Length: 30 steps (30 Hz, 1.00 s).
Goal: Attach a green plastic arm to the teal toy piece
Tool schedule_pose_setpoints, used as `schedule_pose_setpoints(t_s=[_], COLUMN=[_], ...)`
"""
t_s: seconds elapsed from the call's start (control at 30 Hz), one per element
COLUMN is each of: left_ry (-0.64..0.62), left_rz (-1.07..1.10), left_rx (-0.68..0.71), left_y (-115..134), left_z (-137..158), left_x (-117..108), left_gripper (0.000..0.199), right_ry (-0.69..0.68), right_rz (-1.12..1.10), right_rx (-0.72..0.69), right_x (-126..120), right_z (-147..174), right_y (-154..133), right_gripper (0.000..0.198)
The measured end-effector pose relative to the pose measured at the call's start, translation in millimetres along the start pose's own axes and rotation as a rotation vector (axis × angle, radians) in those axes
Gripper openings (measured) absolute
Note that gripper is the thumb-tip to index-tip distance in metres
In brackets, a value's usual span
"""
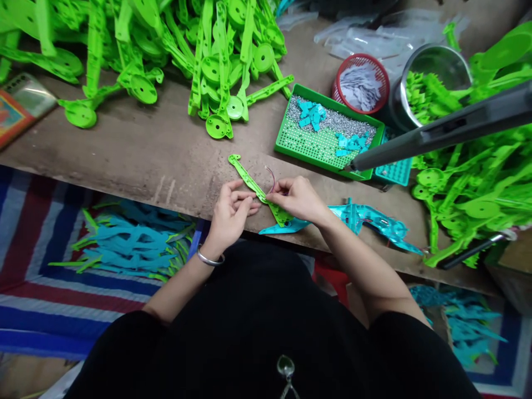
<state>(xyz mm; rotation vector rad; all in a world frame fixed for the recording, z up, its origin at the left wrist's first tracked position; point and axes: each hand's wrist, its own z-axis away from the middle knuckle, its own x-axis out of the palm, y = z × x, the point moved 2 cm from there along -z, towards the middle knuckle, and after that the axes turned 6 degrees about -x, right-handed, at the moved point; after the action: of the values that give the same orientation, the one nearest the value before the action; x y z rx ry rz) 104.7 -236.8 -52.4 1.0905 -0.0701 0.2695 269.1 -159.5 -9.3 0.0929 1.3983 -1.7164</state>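
A long green plastic part (249, 180) lies slanted at the front edge of the wooden table (158, 155). My left hand (230, 213) pinches its middle from the left. My right hand (297, 198) grips its lower end from the right, and a thin wire (271, 174) loops up beside the fingers. A teal plastic part (286, 226) lies flat under my right hand. A silver bangle (209, 259) circles my left wrist.
Heaps of green parts (174, 50) fill the back of the table and the right side (477, 188). A green tray (322, 145) holds screws and teal bits. Behind it stand a red basket (361, 83) and a metal pot (432, 66). A grey bar (449, 130) crosses the right. Teal parts (133, 244) lie on the floor.
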Motion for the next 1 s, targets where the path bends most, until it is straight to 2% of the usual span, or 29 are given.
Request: schedule_pose_setpoints(t_s=[0.17, 0.37, 0.53, 0.7, 1.0], left_ry=[0.0, 0.005, -0.039, -0.105, -0.136], left_rz=[0.069, 0.083, 0.085, 0.217, 0.225], left_rx=[-0.029, 0.003, 0.065, 0.005, 0.0], left_y=[-4.6, -7.0, -6.9, -9.1, -12.4], left_z=[-1.7, 0.2, 1.1, 2.0, 1.0], left_x=[1.5, 8.6, 19.8, 25.7, 25.4], left_gripper=[0.047, 0.052, 0.042, 0.038, 0.034], right_ry=[0.024, 0.017, 0.045, 0.143, 0.165], right_rz=[0.04, -0.066, -0.118, -0.117, -0.048], right_rx=[-0.042, -0.063, -0.094, -0.149, -0.15], right_x=[0.4, 1.7, 2.8, 4.3, 6.0], right_z=[-3.7, -4.2, 4.8, 10.5, 11.3], right_y=[1.0, 6.1, 4.2, 5.7, 6.0], right_gripper=[0.02, 0.022, 0.023, 0.019, 0.019])
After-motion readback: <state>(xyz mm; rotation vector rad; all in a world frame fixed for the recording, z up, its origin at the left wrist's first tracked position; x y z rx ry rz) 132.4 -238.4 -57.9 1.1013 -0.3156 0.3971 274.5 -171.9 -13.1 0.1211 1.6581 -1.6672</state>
